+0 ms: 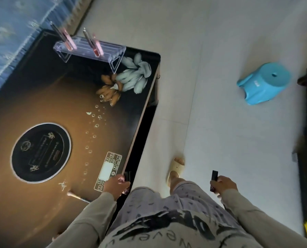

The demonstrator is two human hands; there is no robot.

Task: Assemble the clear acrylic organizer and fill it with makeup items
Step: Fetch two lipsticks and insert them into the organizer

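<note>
Organizer (pixel 88 49) of clear acrylic stands at the far end of the dark table (pixel 59 97), its long axis running left to right. Two pairs of lip gloss tubes (pixel 67 41) stand in it, their tops tilted far-left. A makeup brush (pixel 77 196) lies near the left sleeve. At the table's near right edge the left hand (pixel 114 186) curls around a dark lipstick (pixel 126 176), which lies near to far. Over the floor, the right hand (pixel 223 185) grips a black lipstick tube (pixel 214 176), its free end pointing far. A blue stool (pixel 263 83) lies tipped at the far right.
</note>
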